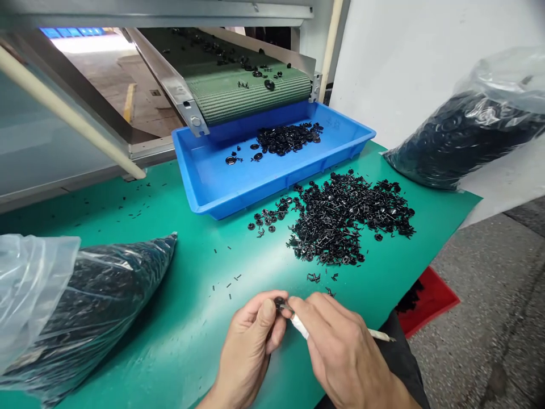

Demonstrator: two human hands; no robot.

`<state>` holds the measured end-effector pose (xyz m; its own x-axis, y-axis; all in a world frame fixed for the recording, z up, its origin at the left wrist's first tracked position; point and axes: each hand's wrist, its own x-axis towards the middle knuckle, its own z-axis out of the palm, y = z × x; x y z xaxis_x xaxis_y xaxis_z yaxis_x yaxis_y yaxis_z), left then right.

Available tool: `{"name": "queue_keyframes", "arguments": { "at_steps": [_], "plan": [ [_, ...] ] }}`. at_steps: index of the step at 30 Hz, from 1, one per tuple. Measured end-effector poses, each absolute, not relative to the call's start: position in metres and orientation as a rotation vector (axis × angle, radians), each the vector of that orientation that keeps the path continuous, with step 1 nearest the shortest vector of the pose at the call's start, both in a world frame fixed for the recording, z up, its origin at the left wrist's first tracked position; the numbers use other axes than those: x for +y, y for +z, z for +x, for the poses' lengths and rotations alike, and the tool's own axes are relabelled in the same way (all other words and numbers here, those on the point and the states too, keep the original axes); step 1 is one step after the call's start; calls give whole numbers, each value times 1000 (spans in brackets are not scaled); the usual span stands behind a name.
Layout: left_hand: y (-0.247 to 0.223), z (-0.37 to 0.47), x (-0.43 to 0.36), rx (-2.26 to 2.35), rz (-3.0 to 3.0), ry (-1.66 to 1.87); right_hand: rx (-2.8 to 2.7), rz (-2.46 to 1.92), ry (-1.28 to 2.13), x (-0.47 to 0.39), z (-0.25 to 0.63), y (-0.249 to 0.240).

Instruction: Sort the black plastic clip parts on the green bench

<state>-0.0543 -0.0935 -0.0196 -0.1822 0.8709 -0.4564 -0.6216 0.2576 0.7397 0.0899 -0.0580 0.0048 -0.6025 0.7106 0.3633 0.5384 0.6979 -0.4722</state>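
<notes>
My left hand (251, 341) pinches a small round black plastic part (280, 303) between thumb and fingers, above the near edge of the green tabletop. Closed around a slim, knife-like tool (300, 326) with a white-wrapped shaft is my right hand (344, 346). The tool's narrow tip meets the black part or lies right beside it; the fingers partly hide the spot. Its pale rear end sticks out past the right hand. Just beyond both hands lies a large heap of black plastic parts (340, 216), with a few loose pieces (314, 278) nearer to me.
A blue tray (255, 193) with black parts stands under the end of a green conveyor belt (255, 96). Filled plastic bags lean at left (106, 301) and right (460, 136). A red bin (438, 301) sits below the table's right edge. Small scraps dot the green table (191, 352).
</notes>
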Motion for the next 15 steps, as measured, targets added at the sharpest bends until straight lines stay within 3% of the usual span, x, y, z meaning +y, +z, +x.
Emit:
{"name": "queue_keyframes", "arguments": {
  "at_steps": [15],
  "plan": [
    [-19,-53,-92,1088,277,1352,-2374,-969,299,-59,91,5]
  ]
}}
